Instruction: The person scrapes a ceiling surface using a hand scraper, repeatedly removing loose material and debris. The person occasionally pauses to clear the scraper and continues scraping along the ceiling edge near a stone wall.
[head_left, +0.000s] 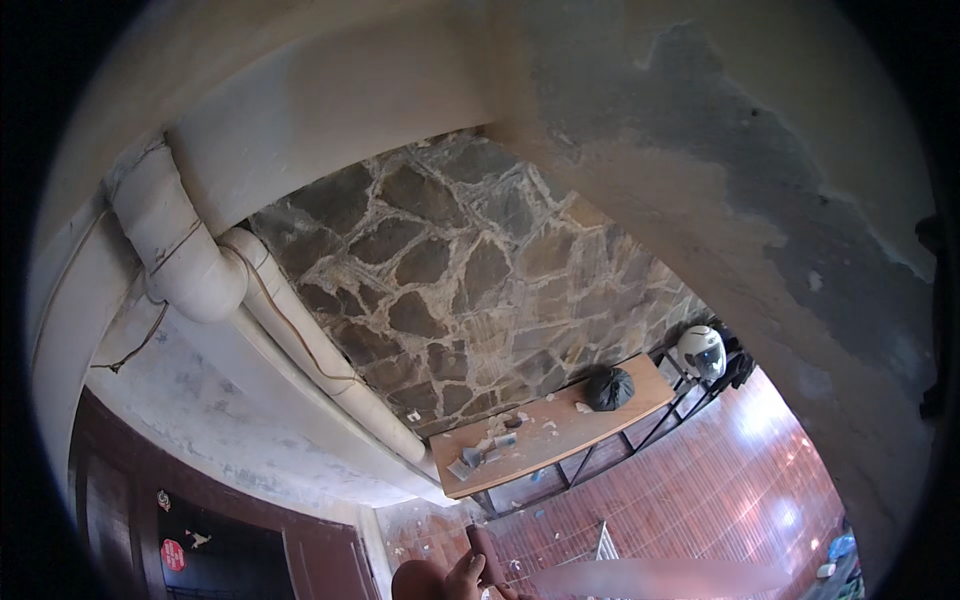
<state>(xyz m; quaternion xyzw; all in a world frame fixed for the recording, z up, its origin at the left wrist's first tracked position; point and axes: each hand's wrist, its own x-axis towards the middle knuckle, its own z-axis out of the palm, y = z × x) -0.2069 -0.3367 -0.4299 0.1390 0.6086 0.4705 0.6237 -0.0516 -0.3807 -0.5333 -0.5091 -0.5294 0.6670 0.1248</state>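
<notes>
At the bottom edge, my left hand (463, 577) grips a dark brown roll (484, 551), perhaps rolled sandpaper, with the thumb against its side. The roll's upper end points up and slightly left in the picture. A little skin shows by the roll's lower end, possibly fingers of my right hand (510, 593); the rest is cut off by the frame, so its grip is unclear. To the right, a blurred pinkish patch covers part of the view.
A narrow wooden table (559, 427) with scraps, scraper-like tools (471, 457) and a black plastic bag (609, 388) stands against a stone wall (480, 300). Beyond is a white motorcycle helmet (703, 351). White pipes (322, 352) run down the wall; left is a brown door (330, 559).
</notes>
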